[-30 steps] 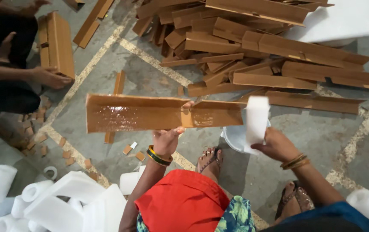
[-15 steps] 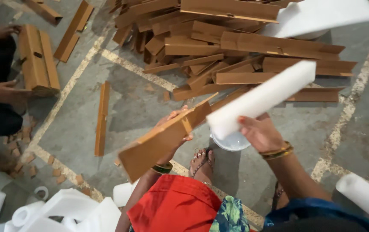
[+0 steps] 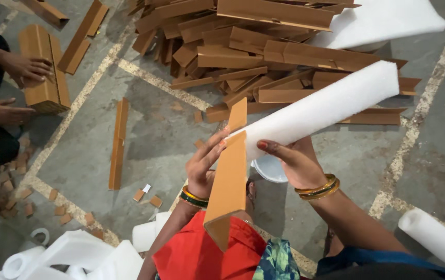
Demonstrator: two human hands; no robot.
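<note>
- Our left hand [image 3: 205,165] grips the cardboard angle [image 3: 228,179], fingers spread along its upper part; the angle stands steeply tilted, its lower end over our red-clad knee.
- Our right hand [image 3: 291,162] is closed around the near end of the foam roll [image 3: 322,108], thumb on top, and the roll slants up and away to the right.
- The roll's near end meets the angle's upper end, lying against the inside of the fold; whether it sits fully in, we cannot tell.
- Below both hands lies the bare floor [image 3: 155,140], with a loose cardboard strip [image 3: 118,143] lying left of us.
- Beyond, toward the far edge of the floor, sits the cardboard pile [image 3: 243,46] with a foam sheet [image 3: 383,21] on it.
- At the left edge another person's hands [image 3: 23,67] rest on a cardboard bundle [image 3: 44,67].
- More foam rolls [image 3: 51,256] lie at the near left corner, and one [image 3: 432,234] at the near right.
- Risk, as we judge it: the long roll is held only at one end, so it may sag or swing and slip out of the fold; the angle may twist in our open-fingered grip.
</note>
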